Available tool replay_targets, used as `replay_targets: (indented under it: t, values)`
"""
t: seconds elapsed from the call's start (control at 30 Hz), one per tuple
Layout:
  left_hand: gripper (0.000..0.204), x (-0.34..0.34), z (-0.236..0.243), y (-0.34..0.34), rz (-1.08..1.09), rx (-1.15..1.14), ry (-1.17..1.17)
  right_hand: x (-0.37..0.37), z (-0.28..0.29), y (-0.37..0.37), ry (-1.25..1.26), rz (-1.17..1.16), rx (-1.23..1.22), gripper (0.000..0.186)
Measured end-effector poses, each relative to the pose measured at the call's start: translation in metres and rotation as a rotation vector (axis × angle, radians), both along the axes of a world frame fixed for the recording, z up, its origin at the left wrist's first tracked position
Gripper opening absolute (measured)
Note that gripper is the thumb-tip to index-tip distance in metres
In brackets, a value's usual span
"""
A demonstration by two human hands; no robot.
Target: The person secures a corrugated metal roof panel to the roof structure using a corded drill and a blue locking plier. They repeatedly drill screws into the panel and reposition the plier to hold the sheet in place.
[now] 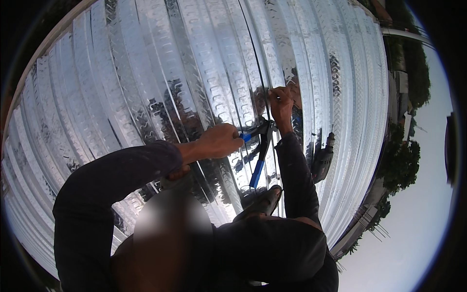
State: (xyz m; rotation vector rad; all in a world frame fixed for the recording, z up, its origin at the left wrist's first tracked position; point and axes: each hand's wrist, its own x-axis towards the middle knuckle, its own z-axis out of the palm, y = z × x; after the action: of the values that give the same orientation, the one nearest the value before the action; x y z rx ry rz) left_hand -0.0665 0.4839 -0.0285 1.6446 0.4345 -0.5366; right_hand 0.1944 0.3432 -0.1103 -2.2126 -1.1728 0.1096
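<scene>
My left hand is closed around one blue grip of a black, plier-like tool. The tool's two handles are spread wide, and its head rests near a dark seam in the shiny corrugated metal sheet. Just beyond the head, my right hand has its fingers pinched together over the seam. Whatever sits between those fingertips is too small to make out. The second blue grip points back toward my body, with no hand on it.
A drill lies on the ribs to the right of my right forearm, its bit pointing away. My shoe stands on the sheet near the tool. Past the sheet's right edge are trees and sky.
</scene>
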Motion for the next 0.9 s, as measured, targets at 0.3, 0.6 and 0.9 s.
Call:
replay_targets:
  t: [0.3, 0.6, 0.9]
  values:
    - [0.052, 0.006, -0.011, -0.007, -0.006, -0.004, -0.003, -0.001, 0.004, -0.002, -0.086, 0.003, -0.187, 0.016]
    - [0.049, 0.021, -0.014, -0.022, 0.046, -0.146, 0.120, -0.102, 0.079, -0.077, 0.598, -0.637, -0.464, 0.059]
    - [0.042, 0.000, 0.068, -0.050, -0.034, 0.010, -0.167, -0.124, 0.140, -0.103, 0.861, -0.726, -0.399, 0.037]
